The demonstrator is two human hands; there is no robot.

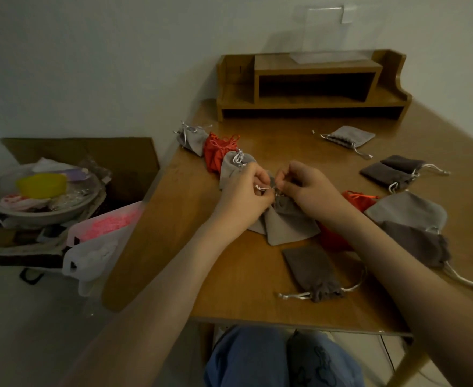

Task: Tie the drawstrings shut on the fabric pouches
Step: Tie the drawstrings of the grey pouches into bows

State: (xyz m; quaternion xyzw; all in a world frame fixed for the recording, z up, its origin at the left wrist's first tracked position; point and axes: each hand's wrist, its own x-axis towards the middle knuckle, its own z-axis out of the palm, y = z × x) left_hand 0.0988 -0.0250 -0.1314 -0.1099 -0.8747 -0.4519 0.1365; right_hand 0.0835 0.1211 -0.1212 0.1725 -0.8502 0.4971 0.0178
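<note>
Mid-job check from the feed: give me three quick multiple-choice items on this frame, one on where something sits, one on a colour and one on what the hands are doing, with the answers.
1. Where does the wooden shelf unit stand?
A. On the floor
B. On the person's lap
C. At the far end of the table

2. What colour is the pouch below the hands?
A. Orange
B. Light grey
C. Yellow

3. What are the left hand and the right hand doing?
A. Both pinch the pouch's drawstring
B. Both lie flat on the table
C. Both hang below the table

Answers:
1. C: it stands on the tabletop's far edge.
2. B: its fabric is pale grey.
3. A: the fingers of both hands curl on the silvery cord above the pouch's mouth.
</note>
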